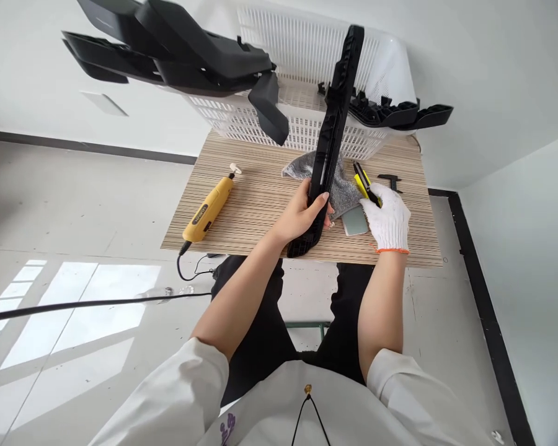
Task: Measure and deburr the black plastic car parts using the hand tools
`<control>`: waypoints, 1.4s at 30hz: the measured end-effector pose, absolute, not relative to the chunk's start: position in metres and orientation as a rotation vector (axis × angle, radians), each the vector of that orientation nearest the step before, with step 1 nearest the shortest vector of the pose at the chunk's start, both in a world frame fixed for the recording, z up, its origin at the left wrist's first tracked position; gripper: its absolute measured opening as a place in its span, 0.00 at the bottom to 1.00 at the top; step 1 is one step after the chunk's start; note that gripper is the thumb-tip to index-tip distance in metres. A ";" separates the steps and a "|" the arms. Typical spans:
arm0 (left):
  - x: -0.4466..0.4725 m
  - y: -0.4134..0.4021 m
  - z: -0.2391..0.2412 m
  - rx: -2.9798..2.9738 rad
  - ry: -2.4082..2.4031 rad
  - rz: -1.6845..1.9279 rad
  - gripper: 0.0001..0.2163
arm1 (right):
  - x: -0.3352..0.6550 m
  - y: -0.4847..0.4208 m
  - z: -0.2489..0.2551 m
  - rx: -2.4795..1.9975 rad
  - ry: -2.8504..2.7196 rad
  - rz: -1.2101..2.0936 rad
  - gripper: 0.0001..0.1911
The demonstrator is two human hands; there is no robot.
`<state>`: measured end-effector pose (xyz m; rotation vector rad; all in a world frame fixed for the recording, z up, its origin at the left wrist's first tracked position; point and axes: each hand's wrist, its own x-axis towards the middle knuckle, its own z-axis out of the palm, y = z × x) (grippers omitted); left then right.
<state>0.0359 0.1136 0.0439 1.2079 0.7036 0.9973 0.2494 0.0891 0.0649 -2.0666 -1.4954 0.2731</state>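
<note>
My bare left hand (298, 215) is wrapped round the lower part of a long black plastic trim piece (330, 133), which slants up over the table toward the basket. On my right hand (389, 215) is a white knitted glove with an orange cuff. Its fingers close on the near end of a yellow and black utility knife (361, 178), low over the tabletop. A grey cloth (348, 189) lies behind the trim piece, partly covered by it. Beside the glove is a flat grey-green pad (354, 221). Just beyond the glove rests a black caliper (391, 181).
A yellow rotary tool (209, 210) with a cord lies at the left of the wood-grain table (255, 204). Behind stands a white plastic basket (302, 130). Large black plastic parts (190, 49) overhang its left side, and smaller black parts (395, 114) its right.
</note>
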 end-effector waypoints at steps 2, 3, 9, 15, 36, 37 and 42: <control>0.037 0.114 0.045 1.234 0.705 1.009 0.23 | 0.248 0.091 0.065 -2.085 -1.524 0.253 0.24; 0.037 0.114 0.045 1.243 0.717 1.016 0.23 | 0.247 0.093 0.065 -2.099 -1.533 0.248 0.25; 0.040 0.115 0.040 1.243 0.805 1.073 0.23 | 0.245 0.100 0.062 -2.198 -1.460 0.311 0.35; 0.040 0.111 0.047 1.170 0.843 1.088 0.24 | 0.240 0.094 0.064 -2.201 -1.503 0.239 0.13; 0.040 0.111 0.053 1.064 0.965 1.095 0.28 | 0.258 0.061 0.079 -1.603 -1.188 1.213 0.13; 0.041 0.112 0.053 1.061 0.965 1.099 0.29 | 0.257 0.061 0.079 -1.622 -1.210 1.187 0.13; 0.042 0.113 0.051 1.034 0.938 1.112 0.31 | 0.252 0.062 0.081 -1.707 -1.283 1.118 0.13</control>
